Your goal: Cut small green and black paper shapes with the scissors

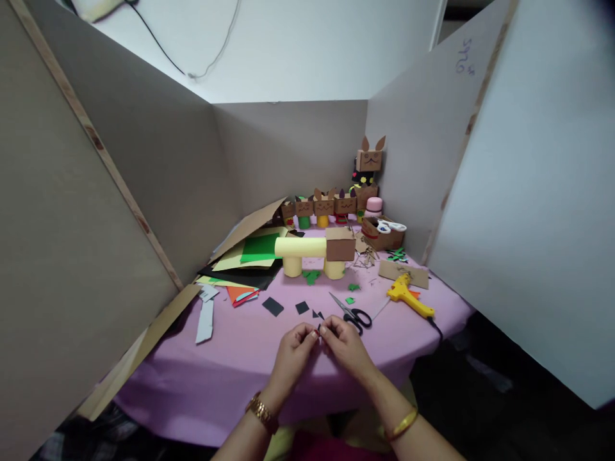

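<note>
While your left hand [292, 353] and right hand [346, 347] pinch a small dark piece [319, 328] between their fingertips, black-handled scissors [352, 312] lie just beyond the right grip.

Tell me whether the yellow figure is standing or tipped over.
Standing. The figure has its long tube level across two short upright tubes on the table.

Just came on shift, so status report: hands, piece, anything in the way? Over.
Left hand and right hand pinching small dark piece together. Piece mostly hidden in the grip. Black-handled scissors lying close beyond right hand, apparently not blocking.
</note>
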The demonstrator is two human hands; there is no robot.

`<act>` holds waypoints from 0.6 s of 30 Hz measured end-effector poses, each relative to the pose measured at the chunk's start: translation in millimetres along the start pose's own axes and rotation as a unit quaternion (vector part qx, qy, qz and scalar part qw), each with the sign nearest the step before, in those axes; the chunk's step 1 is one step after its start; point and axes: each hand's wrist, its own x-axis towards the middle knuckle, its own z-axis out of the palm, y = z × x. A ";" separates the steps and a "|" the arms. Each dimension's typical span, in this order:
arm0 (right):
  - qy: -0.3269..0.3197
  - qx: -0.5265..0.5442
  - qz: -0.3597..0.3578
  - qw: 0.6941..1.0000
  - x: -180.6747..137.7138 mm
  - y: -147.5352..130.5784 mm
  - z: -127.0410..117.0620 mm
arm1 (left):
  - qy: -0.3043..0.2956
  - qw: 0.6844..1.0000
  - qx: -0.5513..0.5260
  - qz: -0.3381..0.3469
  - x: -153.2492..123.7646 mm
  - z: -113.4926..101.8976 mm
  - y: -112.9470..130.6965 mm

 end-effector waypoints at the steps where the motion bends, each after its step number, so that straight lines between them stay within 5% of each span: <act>1: 0.002 0.001 -0.002 1.000 0.4 -0.3 -0.2 | 0.000 1.000 -0.007 -0.001 -0.5 0.4 0.1; 18: -0.037 0.090 -0.006 0.995 2.7 2.2 -2.4 | -0.068 0.970 -0.205 -0.113 6.1 -6.3 1.5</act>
